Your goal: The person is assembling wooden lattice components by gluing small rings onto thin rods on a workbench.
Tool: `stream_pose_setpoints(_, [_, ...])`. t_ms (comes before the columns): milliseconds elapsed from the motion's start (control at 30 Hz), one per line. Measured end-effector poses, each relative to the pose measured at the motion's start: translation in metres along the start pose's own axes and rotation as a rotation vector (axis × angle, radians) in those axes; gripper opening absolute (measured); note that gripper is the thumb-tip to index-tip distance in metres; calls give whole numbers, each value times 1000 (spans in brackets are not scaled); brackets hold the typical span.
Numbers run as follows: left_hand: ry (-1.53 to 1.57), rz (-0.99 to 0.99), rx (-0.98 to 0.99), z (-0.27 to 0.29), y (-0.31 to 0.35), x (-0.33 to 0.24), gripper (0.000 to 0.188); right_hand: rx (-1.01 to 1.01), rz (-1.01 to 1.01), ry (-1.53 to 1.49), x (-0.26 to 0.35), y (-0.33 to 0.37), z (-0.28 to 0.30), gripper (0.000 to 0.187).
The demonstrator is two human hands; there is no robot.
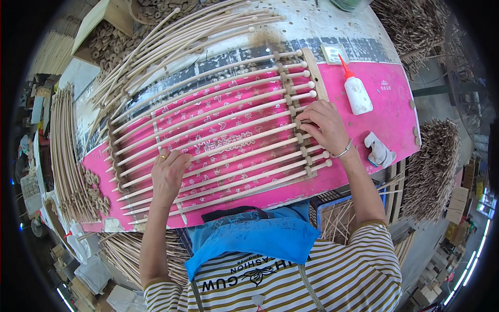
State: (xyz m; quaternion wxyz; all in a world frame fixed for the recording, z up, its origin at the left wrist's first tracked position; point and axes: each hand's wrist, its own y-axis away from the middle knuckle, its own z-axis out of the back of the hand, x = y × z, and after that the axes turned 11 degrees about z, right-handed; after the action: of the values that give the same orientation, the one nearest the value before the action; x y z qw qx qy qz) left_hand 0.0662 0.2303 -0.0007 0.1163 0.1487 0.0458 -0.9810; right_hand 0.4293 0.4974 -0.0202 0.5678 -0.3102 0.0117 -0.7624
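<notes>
A row of pale wooden rods with rounded knobs lies side by side in front of me. Small brown wooden rings point(284, 78) line up across the rods near the knobbed ends, and a second line of rings point(115, 156) sits near the pointed ends. Over the row's left part, my left hand point(170, 174) has its fingers closed on one wooden rod point(265, 133). My right hand point(325, 125) pinches at that rod's far right, beside the ring line, its fingers covering the rod's end. A flat wooden bar point(314, 73) stands along the knobs.
Right of the rods, a white bottle with a red nozzle point(358, 96) and a crumpled white cloth point(379, 151) lie on the pink sheet point(384, 117). Loose rods point(208, 31) and a wooden box point(99, 26) beside piled rings are at the back. Bundled sticks point(434, 166) stand beyond the table's right edge.
</notes>
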Motion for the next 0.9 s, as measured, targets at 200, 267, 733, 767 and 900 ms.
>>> stream_pose_setpoints(200, [-16,12,-41,3,3,4,15,16,7,-8,3,-7,0,25])
stream_pose_setpoints(267, [-11,9,-55,3,16,10,16,7,64,-26,2,-13,-8,29])
stream_pose_setpoints(733, [-46,-32,-198,-17,21,5,25,61,-35,36,12,-2,0,28])
stream_pose_setpoints(767, [-47,-32,-195,-17,21,6,25,54,-49,17,13,-4,-1,28])
stream_pose_setpoints(900, [-43,-40,-199,-19,18,6,25,50,-61,21,13,-3,3,27])
